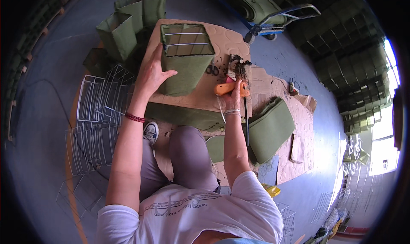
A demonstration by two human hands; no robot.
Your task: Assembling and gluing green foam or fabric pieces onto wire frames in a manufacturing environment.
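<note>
A tapered green fabric box (183,71) with white wires across its open top stands on the cardboard-covered work surface (171,24). My left hand (154,75) lies along its left side, thumb stretched out across the front and fingers extended. In my right hand (232,99) is an orange hot glue gun (224,89), with a black glue stick (247,124) jutting from it toward me and a pale cord hanging down. Just beyond the gun lies a small block (234,67) smeared with black glue. Scissors (212,69) rest between the box and that block.
Finished-looking green boxes (117,37) stand at the far left, with wire frames (92,99) stacked below them. Folded green fabric (271,128) lies right of my right arm. A blue cart (277,24) carries green material at the back. Green boxes (341,52) are piled high at right.
</note>
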